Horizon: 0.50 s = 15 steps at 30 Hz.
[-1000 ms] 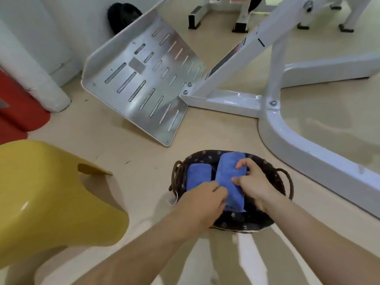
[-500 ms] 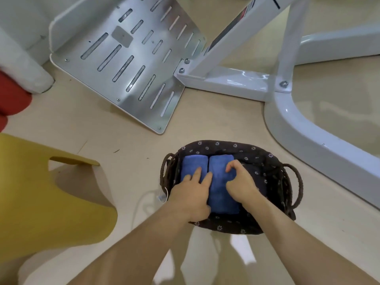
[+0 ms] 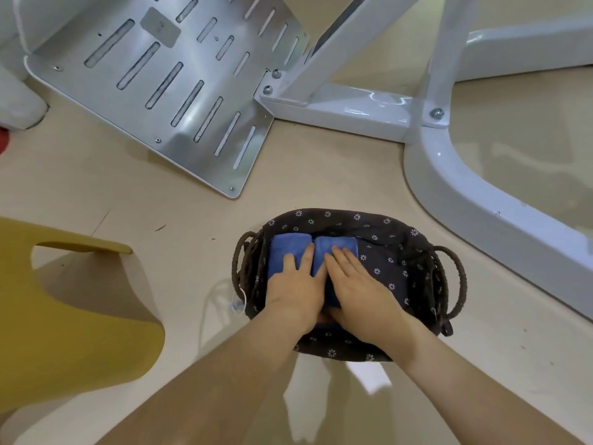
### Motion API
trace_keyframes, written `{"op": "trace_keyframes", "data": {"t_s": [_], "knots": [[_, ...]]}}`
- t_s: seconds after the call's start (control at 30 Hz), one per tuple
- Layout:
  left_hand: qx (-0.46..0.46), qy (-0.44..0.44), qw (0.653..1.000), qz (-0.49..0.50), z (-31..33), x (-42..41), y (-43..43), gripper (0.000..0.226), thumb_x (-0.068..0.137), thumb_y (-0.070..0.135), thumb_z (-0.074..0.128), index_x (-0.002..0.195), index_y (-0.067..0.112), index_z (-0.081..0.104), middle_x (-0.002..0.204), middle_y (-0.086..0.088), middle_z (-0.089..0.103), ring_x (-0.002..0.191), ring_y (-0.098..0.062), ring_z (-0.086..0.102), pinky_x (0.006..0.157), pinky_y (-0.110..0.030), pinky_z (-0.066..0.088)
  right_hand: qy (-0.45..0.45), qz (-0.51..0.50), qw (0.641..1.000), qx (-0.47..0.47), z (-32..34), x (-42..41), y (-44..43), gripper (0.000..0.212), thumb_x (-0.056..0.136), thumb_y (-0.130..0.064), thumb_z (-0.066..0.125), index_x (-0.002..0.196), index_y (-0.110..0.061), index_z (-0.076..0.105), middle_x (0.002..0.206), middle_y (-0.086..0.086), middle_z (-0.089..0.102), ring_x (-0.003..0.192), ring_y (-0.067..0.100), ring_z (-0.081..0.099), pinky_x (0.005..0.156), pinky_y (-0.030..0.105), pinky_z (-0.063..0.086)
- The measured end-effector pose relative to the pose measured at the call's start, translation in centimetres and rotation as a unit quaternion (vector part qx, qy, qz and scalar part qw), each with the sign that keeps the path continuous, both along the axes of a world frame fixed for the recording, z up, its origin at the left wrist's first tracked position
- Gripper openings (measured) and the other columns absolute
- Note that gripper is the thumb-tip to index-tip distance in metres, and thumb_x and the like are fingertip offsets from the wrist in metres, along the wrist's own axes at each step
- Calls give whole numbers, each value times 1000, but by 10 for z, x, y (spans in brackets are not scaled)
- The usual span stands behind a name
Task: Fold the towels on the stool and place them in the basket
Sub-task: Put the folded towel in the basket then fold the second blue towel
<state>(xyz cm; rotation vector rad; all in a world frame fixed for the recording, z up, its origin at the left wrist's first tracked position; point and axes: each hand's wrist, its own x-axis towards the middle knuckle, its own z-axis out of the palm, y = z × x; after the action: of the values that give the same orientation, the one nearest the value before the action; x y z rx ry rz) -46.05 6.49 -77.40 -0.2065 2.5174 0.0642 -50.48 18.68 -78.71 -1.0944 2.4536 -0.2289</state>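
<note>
- Blue towels (image 3: 288,250), two, folded, side by side in left half of dark basket (image 3: 401,231).
- Left hand (image 3: 295,292), right hand (image 3: 361,292): fingers (image 3: 340,255) straight, close together, pressing towels flat.
- Yellow stool (image 3: 64,303), near left: no towel seen on it; task judged nearly done.

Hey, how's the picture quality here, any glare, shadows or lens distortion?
Head view: glare streaks on the white machine frame and glossy floor; the yellow stool casts a soft shadow there; slight wide-angle bowing near the edges; the blue towels in the basket look sharp.
</note>
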Motion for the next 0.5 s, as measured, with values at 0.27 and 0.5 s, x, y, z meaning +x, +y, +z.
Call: {"op": "trace_keyframes", "data": {"t_s": [0.27,0.5], "knots": [[97,32,994,40,8,11,-23,95,84,49,62,151,35,-4,160,3,-15,140,-33,13,99,-44,44,-18,5,995,96,-4,-12,-5,116,77,-57,64,150,-9,-13,159,4,-19,146,19,-16,117,37,25],[26,2,1000,5,10,11,-28,107,83,21,71,151,13,-10,159,-13,-11,141,-35,14,98,-42,45,18,1,987,160,-4,0,-9,120,78,-49,69,147,-15,-24,154,8,-31,144,26,-23,112,38,27]]}}
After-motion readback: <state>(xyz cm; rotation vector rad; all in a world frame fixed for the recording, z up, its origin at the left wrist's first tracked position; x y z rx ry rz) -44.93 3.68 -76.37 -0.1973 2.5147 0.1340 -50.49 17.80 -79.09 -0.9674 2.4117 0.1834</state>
